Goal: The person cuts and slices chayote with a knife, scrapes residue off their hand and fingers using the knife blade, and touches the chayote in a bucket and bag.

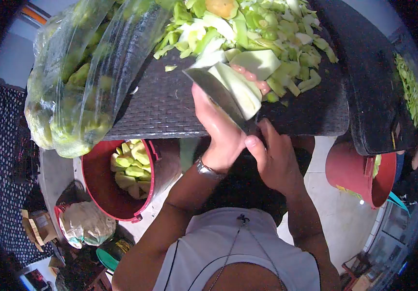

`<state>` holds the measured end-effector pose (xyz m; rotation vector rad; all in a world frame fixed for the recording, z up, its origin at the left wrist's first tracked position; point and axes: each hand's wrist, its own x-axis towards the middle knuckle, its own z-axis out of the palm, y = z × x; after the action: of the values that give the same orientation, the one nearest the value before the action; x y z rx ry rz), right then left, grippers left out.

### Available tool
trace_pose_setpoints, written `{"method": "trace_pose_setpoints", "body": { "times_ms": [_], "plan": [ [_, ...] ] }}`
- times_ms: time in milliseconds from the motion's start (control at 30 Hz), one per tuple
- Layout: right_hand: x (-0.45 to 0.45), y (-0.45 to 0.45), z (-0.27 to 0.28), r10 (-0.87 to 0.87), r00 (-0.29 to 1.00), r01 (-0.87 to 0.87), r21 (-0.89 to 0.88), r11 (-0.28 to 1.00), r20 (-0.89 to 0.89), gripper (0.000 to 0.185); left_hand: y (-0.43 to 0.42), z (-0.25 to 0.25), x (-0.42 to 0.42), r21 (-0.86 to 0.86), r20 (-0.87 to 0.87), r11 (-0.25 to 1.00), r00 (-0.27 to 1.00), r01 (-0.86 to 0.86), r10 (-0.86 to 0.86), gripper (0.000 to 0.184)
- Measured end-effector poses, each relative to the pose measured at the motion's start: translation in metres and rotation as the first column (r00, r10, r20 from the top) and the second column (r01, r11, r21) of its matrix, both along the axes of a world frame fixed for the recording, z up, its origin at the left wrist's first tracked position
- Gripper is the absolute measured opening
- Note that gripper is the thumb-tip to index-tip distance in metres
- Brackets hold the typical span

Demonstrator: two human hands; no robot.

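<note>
My left hand [216,121], with a watch on its wrist, is closed around a peeled pale green vegetable [240,92] that looks like chayote. Its fingertips show on the far side, between that piece and another pale piece [260,63]. A broad-bladed knife [213,92] lies along the near side of the vegetable, and my right hand [276,157] grips its handle. Whether the blade is in the flesh or only against it, I cannot tell. Just beyond my hands, a heap of green peelings [252,31] covers part of the dark woven tabletop [165,109].
A clear plastic bag [73,97] of whole green vegetables hangs over the table's left edge. Below stands a red bucket [92,179] with pale cut pieces. Another red bucket [349,169] is at right, near a dark surface [364,92] with more peelings and part of another person's hand.
</note>
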<state>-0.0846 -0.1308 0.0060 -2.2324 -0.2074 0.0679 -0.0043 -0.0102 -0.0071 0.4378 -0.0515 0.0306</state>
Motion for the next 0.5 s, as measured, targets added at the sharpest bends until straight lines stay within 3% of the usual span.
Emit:
{"method": "trace_pose_setpoints", "body": {
  "times_ms": [133,267,367,500],
  "plan": [
    [0.01,0.002,-0.001,0.005,0.999,-0.001,0.099,0.995,-0.043,0.042,-0.008,0.012,-0.014,0.092,-0.012,0.991,0.995,-0.093,0.095,0.069],
    [0.012,0.004,-0.002,-0.001,1.0,-0.001,0.177,0.984,0.009,0.041,-0.014,0.016,-0.02,-0.028,-0.112,0.998,0.992,-0.061,0.057,0.065],
    [0.012,0.004,0.003,-0.016,0.999,0.008,0.184,0.983,0.04,0.042,-0.027,0.012,-0.022,0.227,-0.078,0.946,0.964,-0.23,0.253,0.053],
    [0.014,0.008,0.012,-0.026,0.999,0.016,0.257,0.966,0.035,0.045,-0.016,0.011,-0.02,0.53,0.086,0.795,0.951,-0.296,0.296,0.039]
  ]
}}
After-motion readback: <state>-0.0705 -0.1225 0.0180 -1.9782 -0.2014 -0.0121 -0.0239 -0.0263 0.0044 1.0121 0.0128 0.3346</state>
